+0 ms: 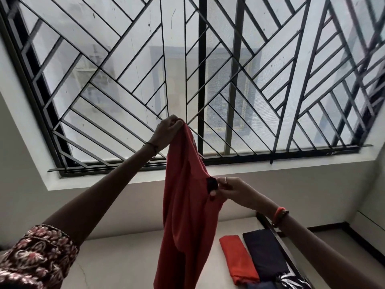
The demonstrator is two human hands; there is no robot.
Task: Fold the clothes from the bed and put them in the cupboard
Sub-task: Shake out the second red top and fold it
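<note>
A red garment (185, 215) hangs in the air in front of the window, its lower end out of view at the bottom. My left hand (166, 130) is raised high and pinches its top edge. My right hand (231, 189) is lower and to the right, pinching the garment's side beside a small black patch (212, 184). On the bed (116, 263) below lie folded clothes: an orange-red piece (237, 259) and a dark navy piece (264, 253) side by side.
A large window with a black diagonal metal grille (198, 80) fills the wall ahead, above a white sill (270, 165). A dark bed frame edge (277, 236) runs along the right. A black-and-white striped cloth (291, 280) lies by the folded clothes.
</note>
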